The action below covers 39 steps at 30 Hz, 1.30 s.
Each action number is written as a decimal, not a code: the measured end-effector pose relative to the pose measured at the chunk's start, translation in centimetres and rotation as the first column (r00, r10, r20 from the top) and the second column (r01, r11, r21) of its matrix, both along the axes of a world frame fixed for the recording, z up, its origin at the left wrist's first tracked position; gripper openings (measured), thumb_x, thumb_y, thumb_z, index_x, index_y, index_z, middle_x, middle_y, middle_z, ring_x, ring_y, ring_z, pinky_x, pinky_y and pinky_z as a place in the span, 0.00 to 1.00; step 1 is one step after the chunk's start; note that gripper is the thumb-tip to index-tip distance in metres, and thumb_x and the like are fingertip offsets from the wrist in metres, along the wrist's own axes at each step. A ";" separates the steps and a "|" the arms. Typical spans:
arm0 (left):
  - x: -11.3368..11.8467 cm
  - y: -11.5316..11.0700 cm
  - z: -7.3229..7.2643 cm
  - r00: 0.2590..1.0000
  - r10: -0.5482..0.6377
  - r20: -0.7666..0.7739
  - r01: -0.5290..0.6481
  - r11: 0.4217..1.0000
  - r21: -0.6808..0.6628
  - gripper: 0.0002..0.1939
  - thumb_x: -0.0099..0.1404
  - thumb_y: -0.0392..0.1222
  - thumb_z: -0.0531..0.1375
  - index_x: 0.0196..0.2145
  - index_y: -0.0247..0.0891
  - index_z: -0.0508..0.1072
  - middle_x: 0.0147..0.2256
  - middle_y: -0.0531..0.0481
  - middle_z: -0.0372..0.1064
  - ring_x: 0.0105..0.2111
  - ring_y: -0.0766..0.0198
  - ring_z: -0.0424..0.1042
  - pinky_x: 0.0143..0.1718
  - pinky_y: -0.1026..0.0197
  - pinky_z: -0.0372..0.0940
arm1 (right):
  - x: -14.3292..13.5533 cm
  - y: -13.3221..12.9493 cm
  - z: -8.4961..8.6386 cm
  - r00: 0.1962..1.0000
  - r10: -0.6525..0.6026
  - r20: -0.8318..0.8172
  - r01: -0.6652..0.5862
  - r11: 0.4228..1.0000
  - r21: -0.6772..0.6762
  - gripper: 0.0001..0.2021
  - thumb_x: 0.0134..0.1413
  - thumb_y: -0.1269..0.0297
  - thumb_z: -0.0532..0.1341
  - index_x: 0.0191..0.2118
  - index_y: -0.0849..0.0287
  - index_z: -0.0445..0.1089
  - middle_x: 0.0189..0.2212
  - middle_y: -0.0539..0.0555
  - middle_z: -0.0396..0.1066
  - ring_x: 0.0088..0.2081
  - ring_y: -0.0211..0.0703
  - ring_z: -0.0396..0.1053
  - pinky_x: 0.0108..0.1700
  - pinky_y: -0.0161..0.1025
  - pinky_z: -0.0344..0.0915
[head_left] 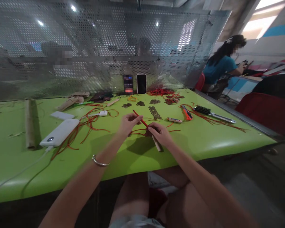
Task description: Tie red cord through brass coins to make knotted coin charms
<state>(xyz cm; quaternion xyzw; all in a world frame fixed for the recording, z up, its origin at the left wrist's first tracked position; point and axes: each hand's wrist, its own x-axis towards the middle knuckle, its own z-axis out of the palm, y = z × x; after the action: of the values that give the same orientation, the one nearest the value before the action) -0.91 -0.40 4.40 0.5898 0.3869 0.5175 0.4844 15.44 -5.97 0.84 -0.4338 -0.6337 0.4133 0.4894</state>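
Note:
A thin red length, which looks like knotted or wound cord, slants between my two hands above the green table. My left hand pinches its upper part, and a dark tip sticks out past the fingers. Close beside it, my right hand grips the lower end with thumb and fingertips. Loose red cord ends trail out on both sides of the hands. A pale flat wooden stick shows below my right hand; whether it joins the red length is hidden. Dark coin-like discs lie in groups just beyond.
To the right are a lighter, an orange utility knife and a black-bristled brush. At left lie a white power bank, red cords and a tube. Two phones lean against a perforated metal screen. A person sits at right.

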 end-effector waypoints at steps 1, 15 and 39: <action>-0.2 0.2 0.0 1.000 0.021 0.016 -0.021 1.000 0.003 0.19 0.44 0.53 0.69 0.22 0.34 0.71 0.20 0.53 0.70 0.21 0.69 0.69 0.30 0.64 0.68 | 0.0 0.0 0.1 1.000 -0.007 0.016 0.007 1.000 0.000 0.09 0.56 0.59 0.57 0.34 0.59 0.68 0.28 0.54 0.75 0.32 0.43 0.75 0.39 0.44 0.72; -1.4 1.0 0.2 0.995 0.085 0.058 -0.084 0.996 -0.029 0.18 0.49 0.52 0.67 0.28 0.32 0.74 0.24 0.50 0.72 0.20 0.68 0.72 0.28 0.64 0.70 | 0.1 -0.2 0.3 0.998 -0.011 0.069 0.011 1.000 0.005 0.07 0.53 0.62 0.59 0.33 0.60 0.69 0.27 0.54 0.76 0.31 0.44 0.74 0.38 0.45 0.71; -0.1 -0.4 -0.2 0.977 -0.205 -0.063 0.197 0.974 -0.114 0.14 0.43 0.47 0.70 0.22 0.34 0.75 0.23 0.51 0.71 0.22 0.69 0.69 0.30 0.65 0.67 | -0.2 0.1 -0.3 1.000 0.003 -0.002 -0.003 1.000 0.007 0.14 0.53 0.53 0.59 0.38 0.58 0.68 0.33 0.56 0.75 0.36 0.46 0.75 0.42 0.45 0.72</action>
<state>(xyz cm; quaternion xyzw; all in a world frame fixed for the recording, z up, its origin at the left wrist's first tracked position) -0.97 -0.85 4.20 0.6181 0.3699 0.4220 0.5505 15.28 -5.85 0.56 -0.4305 -0.6353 0.4122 0.4911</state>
